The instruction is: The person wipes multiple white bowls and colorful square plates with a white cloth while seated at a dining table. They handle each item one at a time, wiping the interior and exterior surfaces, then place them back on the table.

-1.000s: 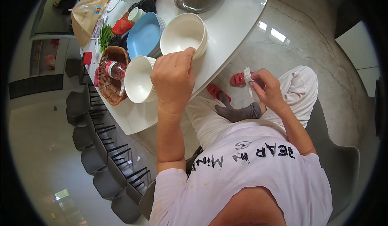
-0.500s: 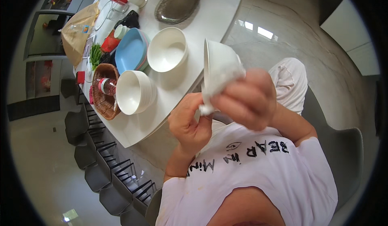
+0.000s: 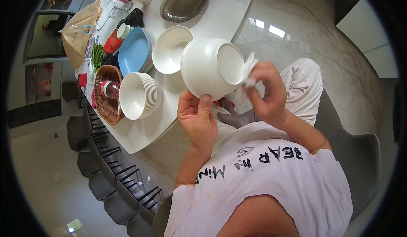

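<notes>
Head cam, only view: person seated at wht table (image 3: 225, 17), both hands up in front of torso, nr table edge. L hand (image 3: 197, 116) pinches a wht bowl (image 3: 202, 67) betw. thumb and fingers at its lower side; thumb on outer wall, some fingertips hidden behind. Bowl held off table, tipped over so outer wall & round foot face cam/R; inside not visible. R hand (image 3: 267, 94) pinches crumpled wht tissue (image 3: 250, 67) betw. thumb & fingers, tissue up by foot of bowl; looks to be touching, but blurred there, can't be sure. On table, L of held bowl: nested stack of wht bowls (image 3: 149, 97) nr edge; another wht bowl (image 3: 169, 52) beyond, partly covered in view by held one. Blue dish (image 3: 134, 52) just beside that, atop other dishes. Wicker basket (image 3: 111, 113) L of stack, w/ red-labelled clear bottle (image 3: 111, 89) in it. Greens (image 3: 97, 57) farther back. Dk oval plate (image 3: 185, 2) at far side, apart from bowls. Grey chairs (image 3: 101, 184) in row, far L.
</notes>
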### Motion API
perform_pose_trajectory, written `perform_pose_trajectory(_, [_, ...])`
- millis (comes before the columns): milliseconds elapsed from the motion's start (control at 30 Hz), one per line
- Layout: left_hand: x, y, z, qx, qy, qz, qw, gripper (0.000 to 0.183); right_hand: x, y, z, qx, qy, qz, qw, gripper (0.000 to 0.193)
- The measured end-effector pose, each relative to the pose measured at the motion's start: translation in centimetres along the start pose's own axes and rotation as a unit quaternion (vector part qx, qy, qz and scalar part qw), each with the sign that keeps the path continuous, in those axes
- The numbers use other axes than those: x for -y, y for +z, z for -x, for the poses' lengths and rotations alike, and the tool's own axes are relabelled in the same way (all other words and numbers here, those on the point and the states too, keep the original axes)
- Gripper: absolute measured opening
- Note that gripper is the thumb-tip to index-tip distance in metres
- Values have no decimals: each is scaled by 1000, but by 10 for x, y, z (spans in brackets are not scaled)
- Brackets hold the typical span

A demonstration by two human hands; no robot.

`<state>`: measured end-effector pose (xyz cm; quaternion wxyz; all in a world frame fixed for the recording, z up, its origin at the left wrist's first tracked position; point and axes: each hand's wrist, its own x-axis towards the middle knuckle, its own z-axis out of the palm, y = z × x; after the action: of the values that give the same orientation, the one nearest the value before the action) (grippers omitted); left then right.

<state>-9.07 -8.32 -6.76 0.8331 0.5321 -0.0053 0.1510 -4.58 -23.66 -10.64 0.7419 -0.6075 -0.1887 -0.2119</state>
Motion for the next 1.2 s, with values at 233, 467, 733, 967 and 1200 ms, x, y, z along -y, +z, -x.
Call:
perform_pose_trajectory(233, [8, 8, 7, 32, -42, -33, 998, 33, 19, -4, -44, 26, -178, 199, 963, 27])
perform_pose_trajectory(467, [8, 5, 7, -16, -26, -11, 999, 30, 9, -20, -14, 76, -18, 112, 991, 25])
perform_pose_trajectory(733, [-30, 5, -12, 0, 227, -205, 952, 23, -14, -33, -7, 118, 28, 213, 969, 22])
perform_pose_trajectory(967, [-57, -19, -80, 82, 419, -638, 640, 36, -33, -34, 14, 163, 117, 195, 960, 19])
perform_pose_trajectory(1200, [-50, -28, -58, 22, 382, -675, 631, 37, -35, -40, 14, 163, 163, 160, 960, 15])
